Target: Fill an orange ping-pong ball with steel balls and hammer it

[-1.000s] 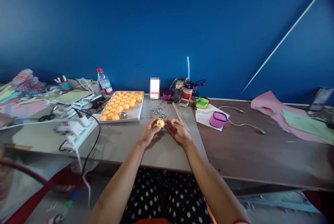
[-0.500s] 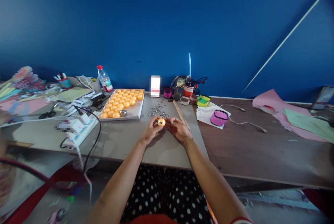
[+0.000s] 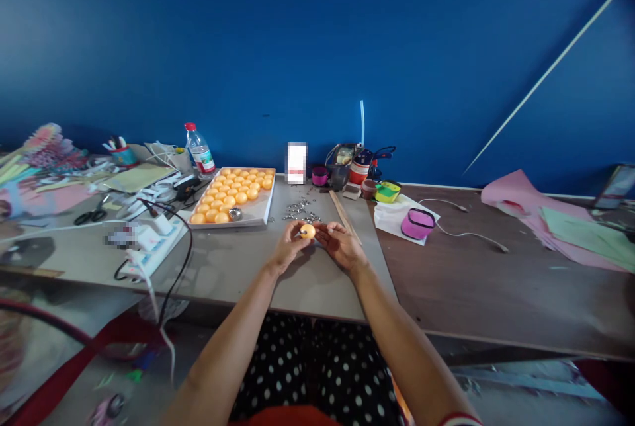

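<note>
An orange ball (image 3: 307,231) with a small metal piece on its front sits between my two hands just above the grey board. My left hand (image 3: 286,249) grips the ball with thumb and fingers. My right hand (image 3: 338,245) lies beside it with fingers curled, its fingertips at the ball's right side. Just beyond the hands lies a scatter of small metal rings (image 3: 299,210). A white tray (image 3: 258,215) holding several orange balls and one shiny metal ball (image 3: 235,213) stands to the left of the rings.
A wooden stick (image 3: 344,217) lies right of the rings. A power strip with cables (image 3: 149,241), scissors (image 3: 89,217) and a water bottle (image 3: 200,152) are at the left. Small pots and a tape holder (image 3: 354,173) line the blue wall. A pink pouch (image 3: 415,225) and pink paper (image 3: 526,201) lie at the right.
The ball has turned slightly in my fingers and the hands sit a little higher in the picture as the head camera tilted. Nothing else has moved.
</note>
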Tool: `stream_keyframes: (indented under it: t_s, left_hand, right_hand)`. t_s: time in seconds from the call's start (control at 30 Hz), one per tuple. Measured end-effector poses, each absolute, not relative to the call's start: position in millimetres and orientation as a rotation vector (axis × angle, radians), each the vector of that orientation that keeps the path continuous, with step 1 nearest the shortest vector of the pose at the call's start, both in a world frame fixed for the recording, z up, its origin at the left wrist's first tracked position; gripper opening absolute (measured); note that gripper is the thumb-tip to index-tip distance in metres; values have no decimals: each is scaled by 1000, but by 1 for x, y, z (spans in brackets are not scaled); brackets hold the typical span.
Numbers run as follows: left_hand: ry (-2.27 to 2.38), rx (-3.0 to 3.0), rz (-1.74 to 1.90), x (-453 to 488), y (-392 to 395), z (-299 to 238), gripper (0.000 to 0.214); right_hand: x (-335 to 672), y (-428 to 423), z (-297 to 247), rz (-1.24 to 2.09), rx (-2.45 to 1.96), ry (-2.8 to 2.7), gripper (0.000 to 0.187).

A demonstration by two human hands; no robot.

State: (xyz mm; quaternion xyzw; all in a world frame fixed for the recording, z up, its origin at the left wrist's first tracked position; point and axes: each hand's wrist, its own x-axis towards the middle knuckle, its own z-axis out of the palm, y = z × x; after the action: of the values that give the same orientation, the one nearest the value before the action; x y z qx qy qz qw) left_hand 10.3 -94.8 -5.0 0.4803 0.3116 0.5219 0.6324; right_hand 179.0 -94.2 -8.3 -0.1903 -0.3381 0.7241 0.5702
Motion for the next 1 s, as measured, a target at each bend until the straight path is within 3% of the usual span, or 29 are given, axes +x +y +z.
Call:
stream_keyframes:
  t_s: [1.0]
  left_hand:
    - [707, 1121, 1159, 10, -96, -3, 42]
  right_hand:
    - [181, -95, -8, 1687, -446, -782, 13]
